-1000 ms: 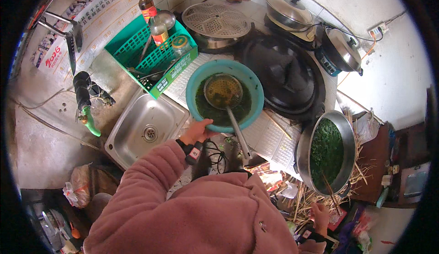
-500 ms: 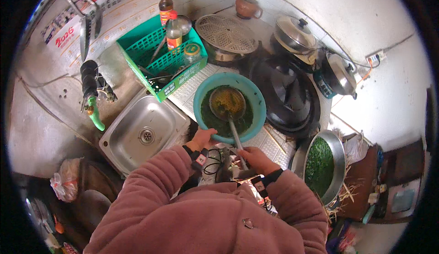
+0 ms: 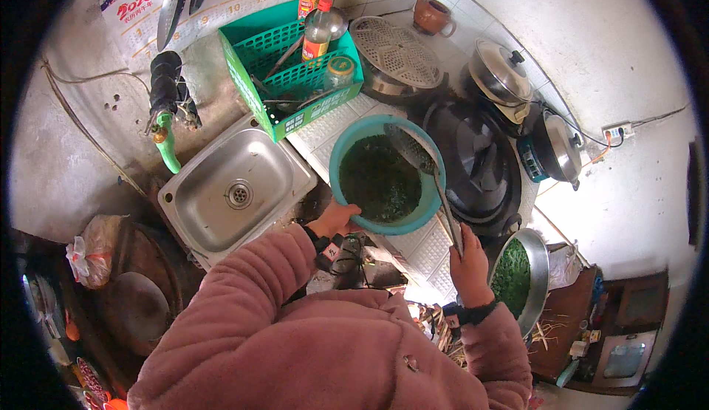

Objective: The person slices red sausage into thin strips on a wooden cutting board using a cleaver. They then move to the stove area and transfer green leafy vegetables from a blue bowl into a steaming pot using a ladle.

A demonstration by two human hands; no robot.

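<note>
Presently, I record my left hand [image 3: 336, 219] with its grip clamped on the near rim of the teal basin [image 3: 347, 151], which stands on the tiled bench [image 3: 325, 125] and holds dark chopped greens [image 3: 378, 179]. My right hand [image 3: 470, 262] has its grip closed around the handle end of a long metal strainer ladle [image 3: 427, 165]; its perforated head lies over the basin's far side, beyond that grip. I believe the head touches the rim, though the view is unclear. Left of the left grip sits the steel sink [image 3: 235, 192]. Just right of the right grip stands a metal bowl of greens [image 3: 521, 277]. A black wok [image 3: 476, 162] lies beyond it.
</note>
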